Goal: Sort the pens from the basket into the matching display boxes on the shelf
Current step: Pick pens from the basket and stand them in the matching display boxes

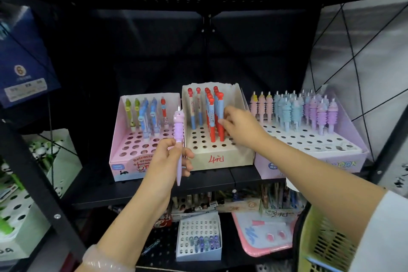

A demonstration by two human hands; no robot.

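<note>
Starting at your left, the pink display box (141, 139) holds green, blue and red novelty pens along its back rows, with many front holes free. Just in front of it, your left hand (170, 159) has its fingers curled round a purple ribbed pen (179, 139), held upright with its character top uppermost and its tip pointing down past the shelf (136, 190) edge. That pen matches none of the two nearer boxes, so keep it parked and clear of them for now. In the middle, your right hand (237, 127) pinches a red-and-blue pen (221, 117) standing in the beige display box (220, 157). Hold it vertical over its hole, press it straight down until it seats, and keep your knuckles from nudging its neighbours. Further right, the lilac display box (309, 139) carries pink, blue and purple ribbed pens; the purple one looks bound for its right-hand group. The yellow-green basket (326, 245) sits lowest at the right.
</note>
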